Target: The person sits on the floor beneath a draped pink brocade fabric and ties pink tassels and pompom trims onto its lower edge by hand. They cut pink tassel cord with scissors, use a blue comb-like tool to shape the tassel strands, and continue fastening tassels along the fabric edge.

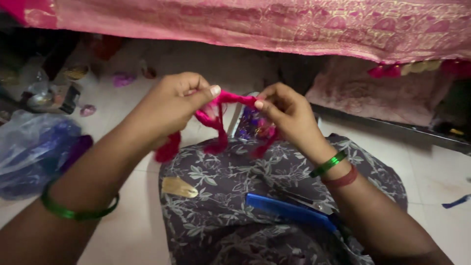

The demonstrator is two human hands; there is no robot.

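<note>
The left hand (174, 100) and the right hand (284, 110) are both raised above the lap, and between them they hold a bundle of bright pink threads (230, 98). The fingers of the left hand are closed narrow, with the thumb pressed on the threads at one end; the fingers of the right hand pinch the other end in the same way. The short part between the two hands looks tight, and the loose ends hang down in tufts toward the dark floral cloth (235, 176) that covers the lap. On this cloth lie a blue comb (289, 211), a pair of scissors (309, 202) just beside it, and a small golden leaf-shaped piece (177, 187) nearer to the left side. A shiny purple packet (250, 122) is behind the threads, partly hidden. A pink cloth with gold pattern (274, 22) hangs along the top, and a bluish plastic bag (34, 147) lies on the floor at the left edge. In my judgement the risk is that the pinch becomes loose on one side, so the threads slip out and the tufts separate or tangle; also a strong pull could break thin strands. The scissors are near the right forearm and may slide off the lap.
</note>
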